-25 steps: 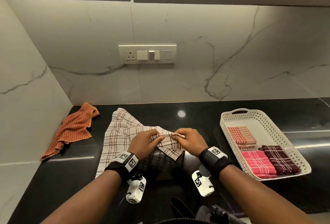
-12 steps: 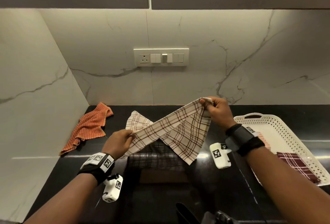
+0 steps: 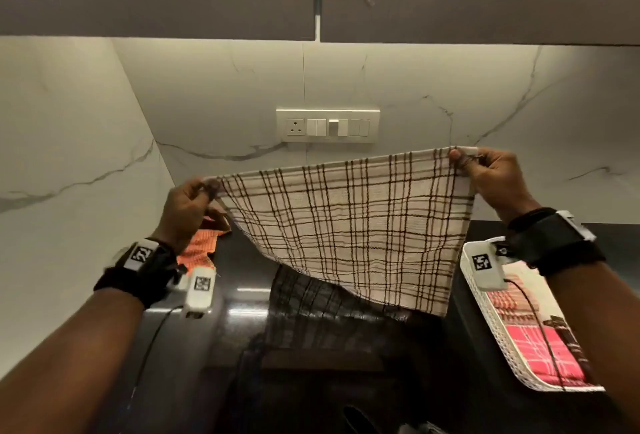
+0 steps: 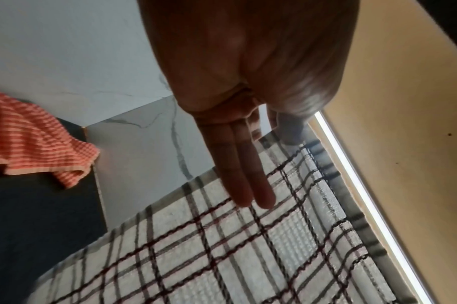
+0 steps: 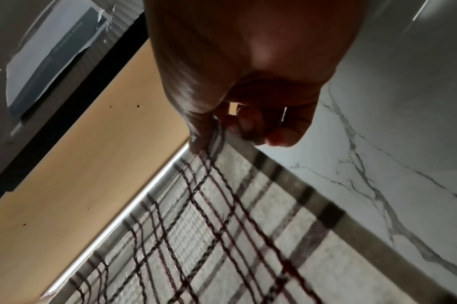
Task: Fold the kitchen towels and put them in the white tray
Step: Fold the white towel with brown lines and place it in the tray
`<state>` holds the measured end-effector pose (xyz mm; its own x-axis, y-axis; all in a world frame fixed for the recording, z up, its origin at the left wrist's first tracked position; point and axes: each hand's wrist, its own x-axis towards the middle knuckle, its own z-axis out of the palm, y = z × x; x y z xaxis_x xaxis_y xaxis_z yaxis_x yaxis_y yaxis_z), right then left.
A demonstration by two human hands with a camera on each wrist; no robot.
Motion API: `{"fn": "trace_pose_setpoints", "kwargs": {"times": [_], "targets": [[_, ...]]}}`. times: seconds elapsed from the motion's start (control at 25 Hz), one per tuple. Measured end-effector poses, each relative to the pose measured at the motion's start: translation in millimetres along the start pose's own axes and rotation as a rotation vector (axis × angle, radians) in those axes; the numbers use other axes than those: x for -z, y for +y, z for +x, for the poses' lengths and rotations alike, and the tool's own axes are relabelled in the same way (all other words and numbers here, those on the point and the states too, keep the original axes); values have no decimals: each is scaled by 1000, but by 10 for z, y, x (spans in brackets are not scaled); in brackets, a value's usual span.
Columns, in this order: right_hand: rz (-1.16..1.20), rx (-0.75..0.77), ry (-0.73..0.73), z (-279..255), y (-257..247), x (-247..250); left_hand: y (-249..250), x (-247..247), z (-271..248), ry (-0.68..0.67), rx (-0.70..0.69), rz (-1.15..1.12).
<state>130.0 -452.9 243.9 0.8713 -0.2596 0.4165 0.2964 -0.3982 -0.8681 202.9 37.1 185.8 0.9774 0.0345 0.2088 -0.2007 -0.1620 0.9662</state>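
The glossy black stone counter (image 3: 242, 295) meets the marble walls at its back left corner, where a crumpled orange checked cloth (image 3: 201, 250) lies. Toward the right edge rests a white perforated plastic tray (image 3: 491, 326); folded red and pink towels seem to fill it, partly hidden.

Switch panel (image 3: 327, 126), blk counter (image 3: 242, 312)

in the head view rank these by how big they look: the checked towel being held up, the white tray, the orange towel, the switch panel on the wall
1. checked towel, held nearest the camera, so partly inflated
2. white tray, though cut off by the right wrist
3. and 4. switch panel and orange towel look alike; the towel is mostly hidden behind the left hand
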Motion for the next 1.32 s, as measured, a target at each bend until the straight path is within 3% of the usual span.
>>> {"fn": "trace_pose_setpoints", "kwargs": {"times": [0.12,0.36,0.52,0.76,0.96,1.12,1.32], "targets": [[-46,-5,11,112,-135,118,359,-72,200,-83,43,-229],[79,-216,21,332,-190,176,500,-260,574,-125,-12,-294],[220,-289,43,496,-137,60,464,-437,883,-77,17,-297],[271,-218,97,578,-243,-31,602,-602,1109,-43,-36,-283],[242,-164,83,331,-215,84,678,-504,792,-52,-86,-357],[246,-247,56,-174,120,119,188,-409,354,-63,-15,-360],[318,-500,26,-1040,855,-15,-901,-326,-355,-75,191,-227]]}}
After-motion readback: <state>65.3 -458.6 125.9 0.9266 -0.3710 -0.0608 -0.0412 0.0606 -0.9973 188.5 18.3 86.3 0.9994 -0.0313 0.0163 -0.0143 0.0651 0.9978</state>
